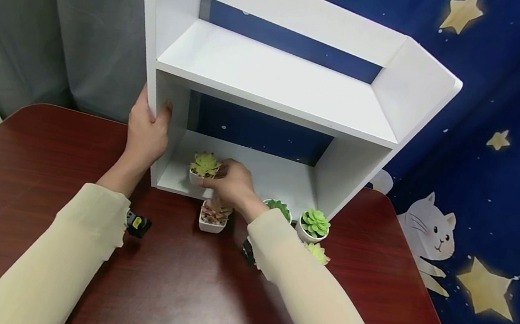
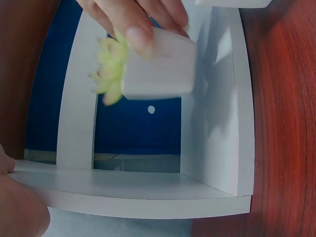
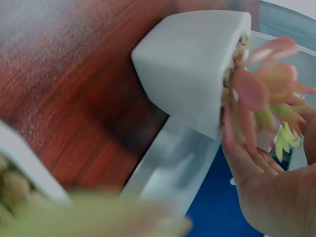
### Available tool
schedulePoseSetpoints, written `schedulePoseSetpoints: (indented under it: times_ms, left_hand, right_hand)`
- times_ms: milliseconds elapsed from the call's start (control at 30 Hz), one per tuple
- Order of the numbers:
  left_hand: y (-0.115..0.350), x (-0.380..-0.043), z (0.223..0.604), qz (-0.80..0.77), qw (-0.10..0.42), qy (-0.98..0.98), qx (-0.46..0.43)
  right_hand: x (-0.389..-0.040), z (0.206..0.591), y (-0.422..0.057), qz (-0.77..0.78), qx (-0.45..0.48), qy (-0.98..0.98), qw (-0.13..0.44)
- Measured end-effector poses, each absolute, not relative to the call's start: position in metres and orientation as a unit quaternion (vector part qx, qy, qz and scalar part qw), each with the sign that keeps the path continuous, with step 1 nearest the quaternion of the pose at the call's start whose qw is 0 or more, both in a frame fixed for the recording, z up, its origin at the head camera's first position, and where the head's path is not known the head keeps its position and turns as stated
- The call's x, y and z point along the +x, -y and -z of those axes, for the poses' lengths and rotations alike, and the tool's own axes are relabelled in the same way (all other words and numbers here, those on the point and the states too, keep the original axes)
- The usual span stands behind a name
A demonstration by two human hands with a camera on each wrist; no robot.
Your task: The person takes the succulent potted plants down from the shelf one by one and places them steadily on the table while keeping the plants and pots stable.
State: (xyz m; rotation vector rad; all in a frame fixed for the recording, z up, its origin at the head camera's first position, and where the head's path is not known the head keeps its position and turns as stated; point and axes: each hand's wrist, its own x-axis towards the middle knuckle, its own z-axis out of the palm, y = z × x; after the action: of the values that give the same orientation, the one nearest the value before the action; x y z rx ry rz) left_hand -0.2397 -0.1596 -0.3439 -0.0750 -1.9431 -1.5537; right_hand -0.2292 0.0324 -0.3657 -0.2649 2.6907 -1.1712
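Note:
My left hand (image 1: 147, 131) grips the left side panel of a white two-tier shelf (image 1: 277, 83), thumb on the inner face. In my right hand (image 1: 234, 185) is a yellow-green potted succulent (image 1: 204, 166), pinched by its white pot over the lower shelf, near the left side. The left wrist view shows its white pot (image 2: 160, 66) tilted in that camera's picture and held up off the board, thumb and fingers on it. Just below the right hand, a reddish potted succulent (image 1: 214, 215) stands on the table before the shelf's front edge; its white pot (image 3: 187, 64) looms large in the right wrist view.
By the shelf's right front are a dark green succulent (image 1: 278, 206), a bright green one (image 1: 314, 224) and a pale yellow-green one (image 1: 318, 253) partly behind the right sleeve. The shelf stands on a reddish-brown table (image 1: 159, 292), with a blue starry curtain (image 1: 514, 183) behind.

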Motion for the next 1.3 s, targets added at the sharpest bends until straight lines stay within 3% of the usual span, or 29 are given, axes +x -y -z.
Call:
schedulePoseSetpoints:
  times_ms: [700,1300]
  left_hand:
    - [0.161,-0.240,0.345,0.585,0.324,0.743,-0.034]
    - [0.159,-0.239,0.344,0.589,0.322,0.740,-0.044]
  right_hand:
    - [-0.189,0.316,-0.063,0.445,-0.147,-0.876,0.113]
    - [-0.141,0.332,-0.088,0.489,-0.169,-0.845,0.135]
